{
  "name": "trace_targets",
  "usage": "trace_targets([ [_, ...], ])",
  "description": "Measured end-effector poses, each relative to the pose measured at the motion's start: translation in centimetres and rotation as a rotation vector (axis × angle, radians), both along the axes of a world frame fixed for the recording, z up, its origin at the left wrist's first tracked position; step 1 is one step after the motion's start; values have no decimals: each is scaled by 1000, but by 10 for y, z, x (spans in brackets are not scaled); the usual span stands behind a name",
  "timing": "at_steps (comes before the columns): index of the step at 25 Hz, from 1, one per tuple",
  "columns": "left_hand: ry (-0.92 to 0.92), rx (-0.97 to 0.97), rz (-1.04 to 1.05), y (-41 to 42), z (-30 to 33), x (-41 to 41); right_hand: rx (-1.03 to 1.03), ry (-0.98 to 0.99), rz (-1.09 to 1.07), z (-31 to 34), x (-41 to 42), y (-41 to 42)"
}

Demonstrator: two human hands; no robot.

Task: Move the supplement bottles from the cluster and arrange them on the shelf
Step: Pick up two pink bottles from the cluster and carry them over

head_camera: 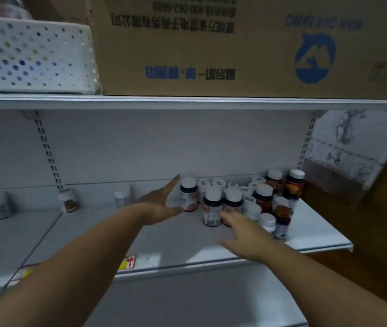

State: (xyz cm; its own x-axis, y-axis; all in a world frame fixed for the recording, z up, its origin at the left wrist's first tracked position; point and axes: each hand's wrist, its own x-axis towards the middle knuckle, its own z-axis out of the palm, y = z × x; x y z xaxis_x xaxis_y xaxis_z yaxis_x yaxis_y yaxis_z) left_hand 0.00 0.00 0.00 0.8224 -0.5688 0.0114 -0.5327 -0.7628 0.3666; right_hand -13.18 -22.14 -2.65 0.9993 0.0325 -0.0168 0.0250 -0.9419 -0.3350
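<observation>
Two hands: both reach over the shelf toward the cluster; neither holds anything.
Left hand: spread wide, fingers straight and pointing to 1 o'clock, thumb stretched to 3 o'clock; the thumb tip lies at the foot of the left bottle, and whether it touches cannot be told.
Right hand: open and blurred, fingers pointing to 11 o'clock, fingertips in front of the two front bottles; contact cannot be told.
Cluster: white-capped supplement bottles, standing upright and packed close at the right end of the shelf, at 2 o'clock from the hands; a few white caps seen from above sit at the back.
Orange-capped bottle: at the cluster's near right edge, at 3 o'clock from the right hand.
Lone bottles: one brown and one pale, standing apart near the back wall, at 9 o'clock from the left hand and well away from the cluster.
Upper shelf: at 12 o'clock, bearing a white perforated basket on the left and a cardboard box with blue print beside it.
Shelf front: a yellow and red tag on the near edge, at 6 o'clock from the left hand.
</observation>
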Motion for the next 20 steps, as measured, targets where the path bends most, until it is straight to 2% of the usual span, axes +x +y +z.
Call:
trace_targets([
  [3,103,-168,-74,-3,-20,45,-70,-148,-139,-8,53,2],
  [8,321,-378,-89,-31,-66,113,-315,-81,-337,-2,112,15],
  [11,385,-633,-54,-53,-91,125,-380,-81,-410,-13,124,16],
  [15,373,-778,86,-71,-105,127,-506,-235,-322,-16,134,18],
  [17,441,-784,134,-73,-100,129,-435,-352,-246,-19,138,19],
  [18,462,-763,148,-71,-95,129,-332,-375,-231,-23,139,20],
  [20,497,-765,191,-61,-79,122,39,-371,-306,-21,134,26],
])
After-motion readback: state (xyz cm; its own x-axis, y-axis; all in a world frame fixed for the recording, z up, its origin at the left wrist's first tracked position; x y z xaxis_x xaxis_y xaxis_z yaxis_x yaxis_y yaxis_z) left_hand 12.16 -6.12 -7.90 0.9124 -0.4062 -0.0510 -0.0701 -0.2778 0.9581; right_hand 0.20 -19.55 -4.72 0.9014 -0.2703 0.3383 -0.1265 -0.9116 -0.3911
